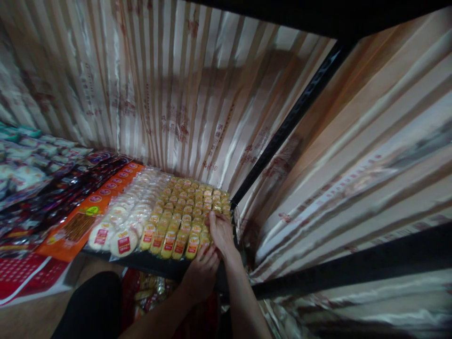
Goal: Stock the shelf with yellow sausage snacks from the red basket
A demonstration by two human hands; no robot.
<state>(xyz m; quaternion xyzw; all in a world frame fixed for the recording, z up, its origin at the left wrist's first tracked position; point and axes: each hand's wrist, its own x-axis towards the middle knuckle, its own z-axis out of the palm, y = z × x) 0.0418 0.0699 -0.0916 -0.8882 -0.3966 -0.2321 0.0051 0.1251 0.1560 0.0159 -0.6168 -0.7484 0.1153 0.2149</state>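
Rows of small yellow packaged cakes (180, 216) with orange and red labels stand close together on a dark shelf (165, 263). My left hand (202, 272) is at the front right end of these rows, its fingers curled against the nearest cakes. Just behind it, my right hand (222, 234) closes over the cakes at the right edge, thumb on top. Both hands hide the part of the row between them. To the left, round white crackers (123, 241) in clear wrappers lie in overlapping rows.
Left of the crackers lie an orange snack bag (76, 226), dark shiny packets (38, 207) and white-green packets (24, 155). A red basket (31, 278) is at lower left. A black shelf post (282, 136) slants up beside printed curtain sheeting (197, 94). More packets (151, 289) show below.
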